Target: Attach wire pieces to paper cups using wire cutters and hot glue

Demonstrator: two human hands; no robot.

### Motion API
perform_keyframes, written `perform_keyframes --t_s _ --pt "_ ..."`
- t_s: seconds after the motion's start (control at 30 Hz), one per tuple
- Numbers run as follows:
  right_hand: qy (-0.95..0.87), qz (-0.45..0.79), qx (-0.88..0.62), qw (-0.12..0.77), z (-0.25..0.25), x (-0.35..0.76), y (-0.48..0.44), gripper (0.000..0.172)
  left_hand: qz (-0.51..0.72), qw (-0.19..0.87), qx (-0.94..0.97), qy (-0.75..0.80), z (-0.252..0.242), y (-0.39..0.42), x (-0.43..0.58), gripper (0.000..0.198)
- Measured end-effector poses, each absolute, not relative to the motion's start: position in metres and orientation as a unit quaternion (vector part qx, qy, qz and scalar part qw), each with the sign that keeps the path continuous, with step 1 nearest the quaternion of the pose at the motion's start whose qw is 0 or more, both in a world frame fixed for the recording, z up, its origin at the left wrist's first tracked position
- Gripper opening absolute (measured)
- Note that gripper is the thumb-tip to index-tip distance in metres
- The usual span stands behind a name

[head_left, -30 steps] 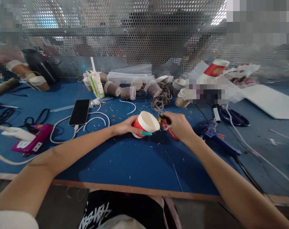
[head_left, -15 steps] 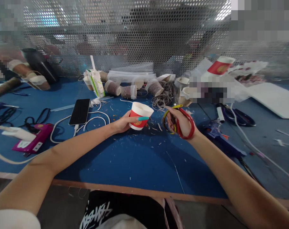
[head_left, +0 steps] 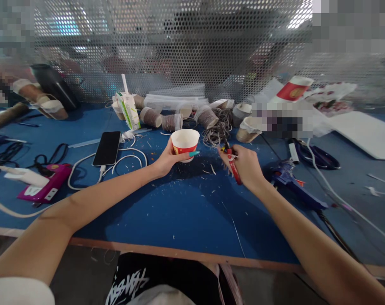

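The person's left hand (head_left: 166, 161) is curled around a red-and-white paper cup (head_left: 183, 149), thumb across its front with a long teal nail (head_left: 194, 153), the other fingers mostly hidden behind. The cup's mouth is tipped toward the wearer; I can't tell whether its base touches the blue counter (head_left: 192, 220). Over to the right, well apart from the cup, the right hand (head_left: 250, 169) has its fingers closed around a red-handled tool (head_left: 235, 168), its dark head pointing away from the person. Just beyond those fingers lies a loose tangle of grey cord (head_left: 222, 123), with wound spools (head_left: 172, 122) to its left. Pale scraps (head_left: 213, 169) are strewn between the two hands.

Left of the left fingers I see a black phone (head_left: 106, 149) with a white cable (head_left: 101, 171) plugged into it, and farther out a purple power strip (head_left: 48, 186). A drink carton (head_left: 129, 111) with a straw stands beyond them. To the right of the right fingers sits a blue glue gun (head_left: 296, 186); farther back, another red-and-white cup (head_left: 294, 90) leans at an angle.
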State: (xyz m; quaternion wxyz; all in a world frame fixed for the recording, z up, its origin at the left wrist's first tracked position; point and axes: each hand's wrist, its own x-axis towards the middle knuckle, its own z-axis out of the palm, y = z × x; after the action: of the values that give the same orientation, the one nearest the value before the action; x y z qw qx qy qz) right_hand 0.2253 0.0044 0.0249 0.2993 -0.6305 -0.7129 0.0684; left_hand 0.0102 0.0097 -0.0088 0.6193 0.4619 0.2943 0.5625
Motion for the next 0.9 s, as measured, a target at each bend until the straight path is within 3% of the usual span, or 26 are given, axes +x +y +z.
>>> perform_keyframes --t_s 0.23,0.5,0.67,0.8,0.9 --pt "-0.688 0.096 -0.661 0.283 0.028 0.225 0.004 0.039 0.549 0.611 0.491 0.291 -0.011 0.011 0.008 0.083" --pt "-0.660 0.005 -0.709 0.249 0.030 0.229 0.007 0.010 0.563 0.566 0.535 0.277 -0.006 0.006 0.009 0.089" --pt "-0.673 0.010 -0.693 0.258 0.025 0.233 0.011 0.016 0.572 0.530 0.554 0.292 -0.011 0.004 0.010 0.082" --pt "-0.683 0.004 -0.691 0.234 0.023 0.232 0.011 0.024 0.523 0.448 0.653 0.315 -0.010 0.007 0.005 0.065" --pt "-0.698 -0.004 -0.686 0.207 0.025 0.229 0.008 0.029 0.489 0.378 0.724 0.307 0.004 0.010 -0.001 0.063"
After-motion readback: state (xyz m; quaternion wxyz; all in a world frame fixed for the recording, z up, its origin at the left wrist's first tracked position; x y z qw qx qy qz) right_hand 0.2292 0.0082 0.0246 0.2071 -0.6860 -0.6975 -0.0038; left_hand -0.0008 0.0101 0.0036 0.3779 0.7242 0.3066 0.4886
